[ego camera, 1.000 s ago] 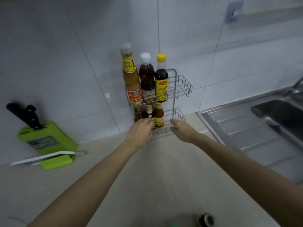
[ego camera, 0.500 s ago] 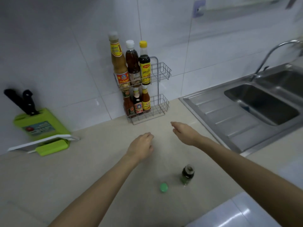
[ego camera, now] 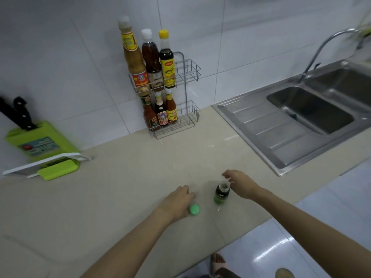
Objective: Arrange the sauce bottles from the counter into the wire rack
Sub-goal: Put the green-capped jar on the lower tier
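A two-tier wire rack (ego camera: 188,77) stands against the tiled wall. Three tall sauce bottles (ego camera: 149,63) fill the left of its upper shelf, and three small bottles (ego camera: 161,114) stand below them. A small dark green bottle (ego camera: 221,193) without a cap stands near the counter's front edge. Its green cap (ego camera: 194,209) lies to the left. My left hand (ego camera: 177,199) hovers just beside the cap, fingers relaxed, holding nothing. My right hand (ego camera: 241,184) reaches over the open bottle's mouth, fingers loosely spread; whether it touches the bottle is unclear.
A green knife block (ego camera: 40,143) with black-handled knives and a white board sits at the left. A steel sink (ego camera: 309,113) with drainboard and tap occupies the right. Beige counter (ego camera: 120,177) stretches between. Floor tiles and feet show below the edge.
Both hands pulled back from the rack toward the counter's front edge. The left hand now sits by the green cap and the right hand over the small green bottle.
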{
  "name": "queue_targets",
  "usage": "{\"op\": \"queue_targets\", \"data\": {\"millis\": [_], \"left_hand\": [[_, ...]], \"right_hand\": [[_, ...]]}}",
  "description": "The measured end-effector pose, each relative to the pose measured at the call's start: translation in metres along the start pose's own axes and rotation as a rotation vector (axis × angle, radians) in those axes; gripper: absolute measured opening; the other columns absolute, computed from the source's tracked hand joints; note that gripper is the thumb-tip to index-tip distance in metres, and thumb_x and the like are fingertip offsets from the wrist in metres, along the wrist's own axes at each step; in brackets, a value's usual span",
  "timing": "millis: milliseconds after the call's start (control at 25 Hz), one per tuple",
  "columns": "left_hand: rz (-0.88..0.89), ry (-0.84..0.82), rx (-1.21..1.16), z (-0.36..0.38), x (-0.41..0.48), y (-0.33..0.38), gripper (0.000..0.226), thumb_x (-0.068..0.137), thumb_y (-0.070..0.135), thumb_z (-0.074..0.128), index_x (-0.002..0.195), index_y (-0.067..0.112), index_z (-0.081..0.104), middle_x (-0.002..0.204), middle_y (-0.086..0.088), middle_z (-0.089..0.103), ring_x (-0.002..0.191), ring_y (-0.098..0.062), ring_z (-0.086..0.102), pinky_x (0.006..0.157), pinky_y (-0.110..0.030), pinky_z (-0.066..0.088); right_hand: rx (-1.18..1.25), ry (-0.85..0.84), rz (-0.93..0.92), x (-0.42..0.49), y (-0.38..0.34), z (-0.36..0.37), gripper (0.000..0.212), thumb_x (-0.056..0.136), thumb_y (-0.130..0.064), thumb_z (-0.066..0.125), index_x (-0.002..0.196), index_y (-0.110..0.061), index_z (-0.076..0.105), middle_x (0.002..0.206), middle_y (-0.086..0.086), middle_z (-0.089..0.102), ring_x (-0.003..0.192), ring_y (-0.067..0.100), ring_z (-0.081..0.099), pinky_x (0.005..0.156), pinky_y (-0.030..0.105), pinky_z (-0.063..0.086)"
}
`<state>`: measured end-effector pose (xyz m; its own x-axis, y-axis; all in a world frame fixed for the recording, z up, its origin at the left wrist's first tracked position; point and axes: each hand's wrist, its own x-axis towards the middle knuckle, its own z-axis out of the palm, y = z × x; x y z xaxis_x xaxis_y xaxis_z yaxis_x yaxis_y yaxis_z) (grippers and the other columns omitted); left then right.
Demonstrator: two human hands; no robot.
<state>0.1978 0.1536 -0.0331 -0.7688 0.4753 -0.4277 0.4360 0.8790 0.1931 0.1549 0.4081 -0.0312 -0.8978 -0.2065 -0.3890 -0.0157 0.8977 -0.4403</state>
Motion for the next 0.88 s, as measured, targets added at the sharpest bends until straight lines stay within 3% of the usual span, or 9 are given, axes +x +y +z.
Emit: {"op": "queue_targets", "data": {"millis": [120,200,360,520,680,800,880], "left_hand": [[0.014,0.05,-0.076,0.01,-0.002,0.006,0.048,0.083,0.02,0.061,0.128,0.013,0.046,0.119,-0.013,0.041,0.108,-0.03,0.047,0.087,-0.037,0.044],[0.035,0.057,-0.079,0.015,-0.001,0.01,0.045,0.087,0.021,0.058,0.129,0.014,0.045,0.119,-0.013,0.041,0.106,-0.031,0.048,0.084,-0.036,0.043],[0.072,0.003,0.005,0.025,0.001,0.015,0.036,0.092,0.016,0.049,0.128,0.012,0.046,0.123,-0.017,0.041,0.108,-0.034,0.05,0.084,-0.037,0.04],[0.056,0.044,0.045,0.024,0.006,0.025,0.036,0.1,0.018,0.038,0.134,0.008,0.044,0.131,-0.02,0.042,0.115,-0.036,0.051,0.094,-0.039,0.038],[-0.059,0.268,-0.321,-0.008,0.024,0.016,0.031,0.094,0.03,0.054,0.118,0.011,0.056,0.111,-0.012,0.055,0.102,-0.029,0.057,0.086,-0.032,0.041],[-0.099,0.41,-0.795,-0.054,0.032,0.005,0.025,0.091,0.022,0.062,0.113,0.011,0.063,0.094,-0.008,0.062,0.082,-0.023,0.061,0.081,-0.034,0.05],[-0.038,0.42,-1.119,-0.085,0.031,0.003,0.023,0.092,0.014,0.062,0.114,0.009,0.064,0.081,-0.002,0.06,0.072,-0.019,0.06,0.075,-0.036,0.056]], "right_hand": [[0.0,-0.076,0.042,-0.015,0.008,0.008,0.056,0.079,-0.014,0.07,0.131,-0.014,0.048,0.127,0.009,0.052,0.109,0.024,0.057,0.087,0.027,0.043],[0.001,-0.115,0.058,-0.024,0.008,0.012,0.07,0.068,-0.031,0.08,0.129,-0.018,0.048,0.123,0.005,0.051,0.108,0.024,0.056,0.087,0.028,0.044],[0.065,-0.083,0.054,-0.028,-0.002,0.035,0.077,0.062,-0.054,0.077,0.126,-0.022,0.048,0.116,0.006,0.053,0.106,0.025,0.056,0.089,0.034,0.047],[0.22,-0.002,0.053,-0.017,-0.002,0.047,0.06,0.072,-0.055,0.071,0.121,-0.024,0.054,0.113,0.007,0.058,0.104,0.025,0.058,0.083,0.031,0.044],[0.344,0.061,-0.011,-0.011,-0.001,0.045,0.05,0.071,-0.051,0.072,0.113,-0.027,0.058,0.109,0.001,0.062,0.102,0.02,0.059,0.087,0.033,0.047],[0.475,0.193,-0.115,-0.006,-0.017,0.027,0.04,0.075,-0.044,0.071,0.108,-0.024,0.06,0.107,-0.005,0.064,0.1,0.013,0.06,0.089,0.032,0.048],[0.555,0.259,-0.215,0.0,-0.034,0.01,0.029,0.076,-0.035,0.071,0.101,-0.024,0.06,0.099,-0.008,0.065,0.093,0.009,0.061,0.086,0.032,0.049]]}}
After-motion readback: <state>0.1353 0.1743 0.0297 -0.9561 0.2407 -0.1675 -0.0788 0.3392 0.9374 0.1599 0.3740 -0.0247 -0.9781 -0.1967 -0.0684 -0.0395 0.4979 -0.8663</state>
